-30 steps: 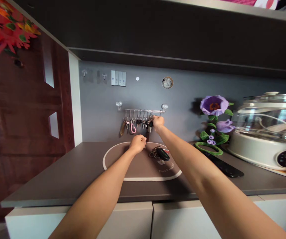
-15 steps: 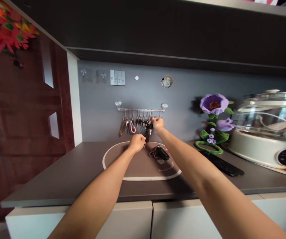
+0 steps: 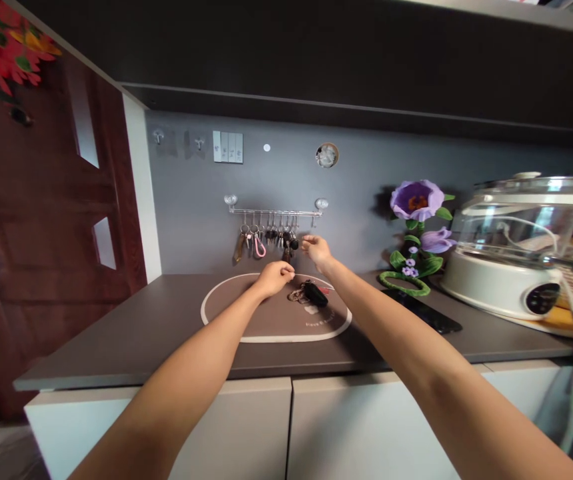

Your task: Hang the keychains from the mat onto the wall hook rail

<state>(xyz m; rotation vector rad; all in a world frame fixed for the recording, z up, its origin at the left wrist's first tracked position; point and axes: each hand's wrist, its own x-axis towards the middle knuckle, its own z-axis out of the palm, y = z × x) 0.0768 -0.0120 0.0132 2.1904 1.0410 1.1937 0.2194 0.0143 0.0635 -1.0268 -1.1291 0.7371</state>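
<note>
Several bunches of keys hang from a clear hook rail on the grey wall; one bunch has a pink loop. My left hand is just below the right-hand bunches, thumb and fingers drawn together; I cannot make out anything in them. To the right of the last hanging bunch is my right hand, its fingertips beside the keys with a small gap, and nothing visible in it. A black key fob with a chain lies on the brown mat beneath my hands.
A purple flower ornament stands to the right, with a black phone lying before it. Farther right is a white appliance with a clear top. A dark shelf overhangs the counter. The wooden door is at left.
My right hand has come off the hanging keys and moved slightly down and right. My left hand has risen slightly relative to the mat. The view has shifted a little to the right.
</note>
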